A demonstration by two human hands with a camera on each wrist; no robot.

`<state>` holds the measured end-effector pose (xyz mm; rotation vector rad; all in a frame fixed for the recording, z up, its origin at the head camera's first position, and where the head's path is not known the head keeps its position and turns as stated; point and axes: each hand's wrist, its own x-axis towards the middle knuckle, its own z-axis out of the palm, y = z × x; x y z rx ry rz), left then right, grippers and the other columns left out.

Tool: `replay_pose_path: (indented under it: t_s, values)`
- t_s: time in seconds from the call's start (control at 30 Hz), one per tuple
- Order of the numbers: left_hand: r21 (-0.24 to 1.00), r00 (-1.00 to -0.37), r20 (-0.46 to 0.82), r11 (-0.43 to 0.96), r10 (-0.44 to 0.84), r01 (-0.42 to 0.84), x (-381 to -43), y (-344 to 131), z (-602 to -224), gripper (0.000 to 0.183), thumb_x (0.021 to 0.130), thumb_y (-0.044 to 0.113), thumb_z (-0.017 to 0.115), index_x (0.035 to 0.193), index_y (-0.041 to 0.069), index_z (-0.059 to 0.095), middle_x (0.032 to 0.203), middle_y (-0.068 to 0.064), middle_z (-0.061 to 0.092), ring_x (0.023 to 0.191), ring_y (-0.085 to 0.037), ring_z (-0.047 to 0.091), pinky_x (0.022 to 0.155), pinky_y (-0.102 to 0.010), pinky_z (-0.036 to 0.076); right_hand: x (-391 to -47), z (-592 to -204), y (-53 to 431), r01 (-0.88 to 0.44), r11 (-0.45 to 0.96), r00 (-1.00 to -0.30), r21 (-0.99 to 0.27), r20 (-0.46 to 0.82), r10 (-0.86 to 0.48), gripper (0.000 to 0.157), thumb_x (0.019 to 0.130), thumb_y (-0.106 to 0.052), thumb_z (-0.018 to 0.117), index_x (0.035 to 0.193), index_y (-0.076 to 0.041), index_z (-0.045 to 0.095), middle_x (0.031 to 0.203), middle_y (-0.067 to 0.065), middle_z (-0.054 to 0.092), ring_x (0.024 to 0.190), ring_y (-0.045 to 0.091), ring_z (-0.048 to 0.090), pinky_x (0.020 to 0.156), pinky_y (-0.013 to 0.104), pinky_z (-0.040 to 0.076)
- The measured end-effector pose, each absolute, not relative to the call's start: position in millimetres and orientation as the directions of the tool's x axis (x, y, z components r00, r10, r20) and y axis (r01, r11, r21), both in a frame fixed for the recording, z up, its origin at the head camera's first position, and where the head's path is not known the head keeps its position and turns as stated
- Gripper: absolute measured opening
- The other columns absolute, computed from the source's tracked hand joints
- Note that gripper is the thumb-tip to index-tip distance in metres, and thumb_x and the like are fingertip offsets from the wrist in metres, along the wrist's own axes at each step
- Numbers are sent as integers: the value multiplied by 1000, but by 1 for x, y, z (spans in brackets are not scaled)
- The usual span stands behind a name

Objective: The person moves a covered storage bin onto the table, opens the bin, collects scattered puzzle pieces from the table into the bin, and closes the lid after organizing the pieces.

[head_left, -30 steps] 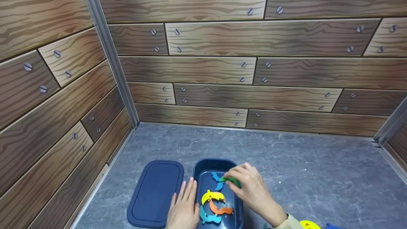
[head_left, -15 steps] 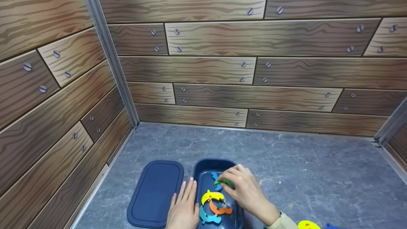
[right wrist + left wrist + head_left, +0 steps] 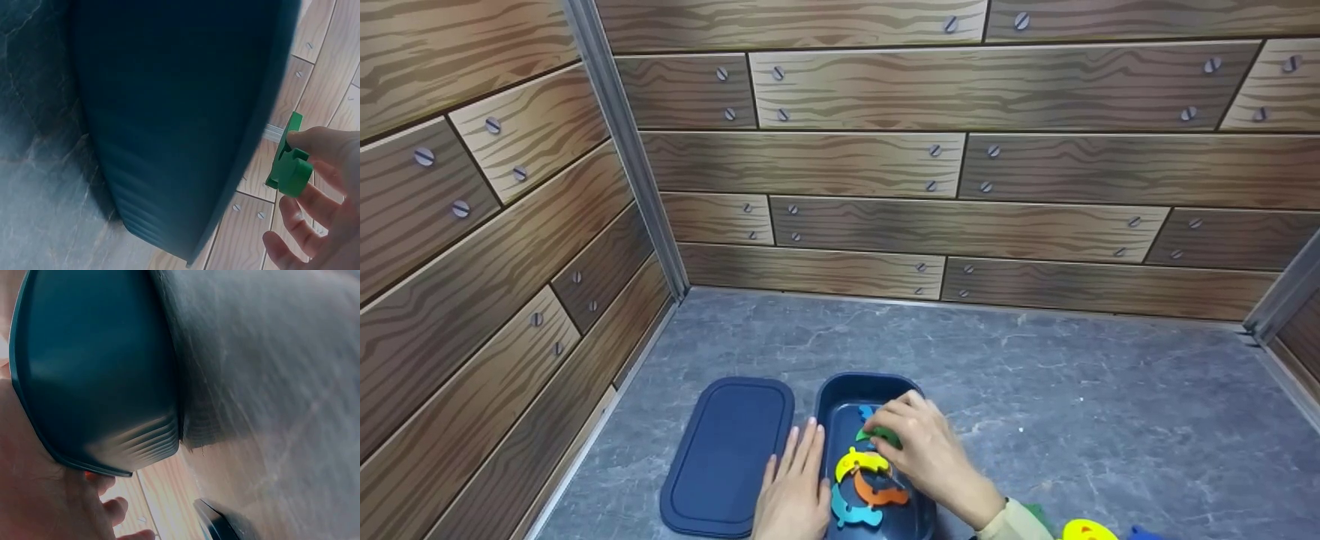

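Note:
A dark blue rectangular box [image 3: 829, 397] holds several curved, animal-like toy pieces: a yellow piece [image 3: 864, 462], an orange piece [image 3: 879, 491], a teal piece [image 3: 855, 513] and a partly covered blue piece [image 3: 865, 412]. Over its far half, my right hand [image 3: 924, 450] pinches a green curved toy piece [image 3: 883, 434] between thumb and fingers. The right wrist view shows this green toy piece [image 3: 289, 171] near the box's rim, thumb on one side and the other fingers spread below. My left hand [image 3: 795, 487] lies with straight fingers along the box's left rim.
A flat dark blue lid [image 3: 727, 457] lies left of the box. Near the bottom edge at right are a yellow piece [image 3: 1087, 529], a blue piece [image 3: 1142, 533] and a bit of green [image 3: 1037, 514]. Wood-patterned walls [image 3: 855, 90] border the grey marbled surface [image 3: 1110, 420].
My right hand has moved left and slightly nearer with the green toy piece, which now covers more of the blue one. My left hand and the box have stayed put.

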<state>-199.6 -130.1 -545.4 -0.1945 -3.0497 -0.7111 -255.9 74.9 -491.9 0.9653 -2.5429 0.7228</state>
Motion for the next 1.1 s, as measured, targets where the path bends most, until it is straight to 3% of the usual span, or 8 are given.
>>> replay_pose_path:
  t_s: [0.53, 0.67, 0.8, 1.1]
  values:
    - [443, -992, 22, 888, 123, 120, -200, -131, -546, 62, 94, 27, 48, 151, 19, 22, 155, 7, 12, 141, -24, 13, 106, -61, 19, -259, -505, 66, -693, 637, -715, -337, 428, -552, 10, 81, -24, 73, 90, -28, 72, 91, -17, 64, 81, 6, 46, 67, 29, 41]
    - [439, -991, 48, 888, 127, 135, -199, -130, -547, 63, 94, 27, 49, 150, 19, 23, 155, 8, 12, 141, -23, 14, 105, -61, 20, -257, -504, 66, -706, 634, -705, -316, 406, -582, 25, 80, -25, 74, 105, -28, 70, 114, -9, 62, 95, 13, 50, 76, 36, 47]
    - [438, -990, 61, 887, 128, 142, -198, -130, -547, 63, 94, 26, 50, 150, 18, 23, 155, 7, 13, 141, -23, 13, 106, -61, 19, -254, -503, 68, -701, 640, -712, -315, 372, -596, 43, 79, -29, 74, 120, -28, 63, 135, -1, 50, 110, 20, 49, 85, 44, 47]
    - [432, -992, 53, 893, 112, 124, -200, -130, -547, 64, 92, 26, 52, 150, 18, 24, 155, 7, 14, 141, -23, 14, 106, -61, 19, -248, -499, 83, -662, 645, -747, -381, 397, -533, 45, 80, -31, 73, 123, -25, 62, 134, -3, 50, 113, 18, 48, 86, 44, 47]
